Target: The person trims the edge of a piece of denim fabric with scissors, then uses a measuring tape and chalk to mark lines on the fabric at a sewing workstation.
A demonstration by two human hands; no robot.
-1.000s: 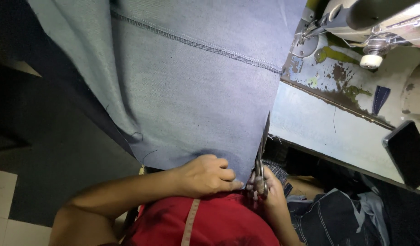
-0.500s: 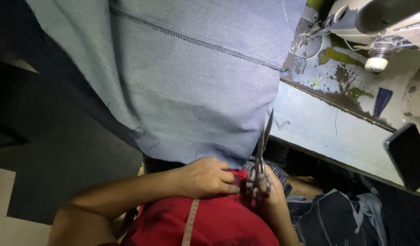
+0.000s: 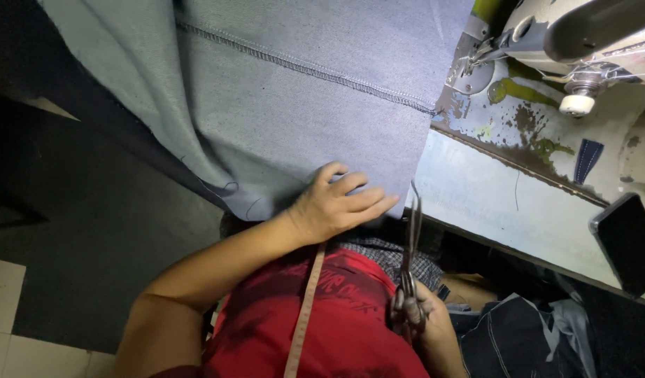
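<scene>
1. While our left hand (image 3: pixel 334 204) lies flat with fingers spread on the lower edge of the blue denim cloth (image 3: pixel 301 105), the cloth drapes off the near left corner of the sewing table (image 3: pixel 504 203) and hangs toward us.
2. Our right hand (image 3: pixel 422 316) is closed around the handles of a pair of dark scissors (image 3: pixel 410 259); the blades point up toward the table, shut or nearly so, just beside the cloth's right edge and apart from it.
3. Across the denim runs a line of stitching (image 3: pixel 301 66), slanting down toward the table.
4. On the table's far side stands a sewing machine (image 3: pixel 567 42), its base plate worn, with paint chipped around it.
5. A dark phone (image 3: pixel 627 241) rests at the table's right end, near its front edge.
6. A small dark denim patch (image 3: pixel 587 159) lies on the table between the machine and the phone.
7. Below the table edge, more dark fabric (image 3: pixel 525 339) is heaped beside our right arm.
8. A measuring tape (image 3: pixel 305 315) hangs down our red shirt (image 3: pixel 336 329), below the left hand.
</scene>
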